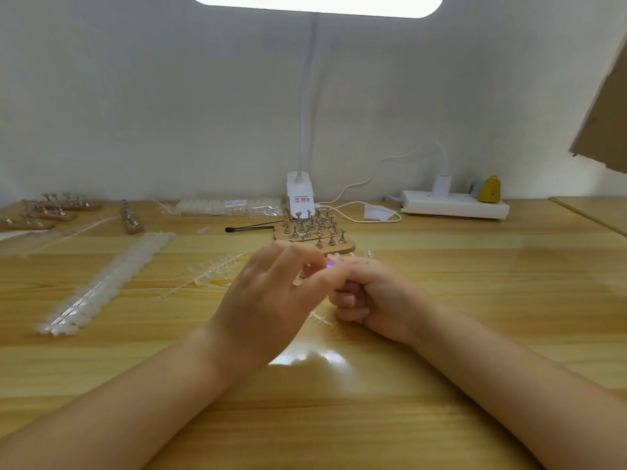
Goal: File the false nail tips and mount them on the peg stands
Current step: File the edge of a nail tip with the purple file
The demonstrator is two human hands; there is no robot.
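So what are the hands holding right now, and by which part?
Both hands meet over something small at their fingertips: left hand, right hand. It is blurred and mostly hidden, so the thing and the grip point cannot be told.

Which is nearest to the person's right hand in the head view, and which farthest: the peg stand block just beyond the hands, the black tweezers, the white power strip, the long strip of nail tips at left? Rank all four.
From the right hand:
1. Peg stand block, just beyond the fingers.
2. Black tweezers, beyond and left.
3. Long strip of nail tips, far left.
4. White power strip, at the wall, right; too close to call against 3.
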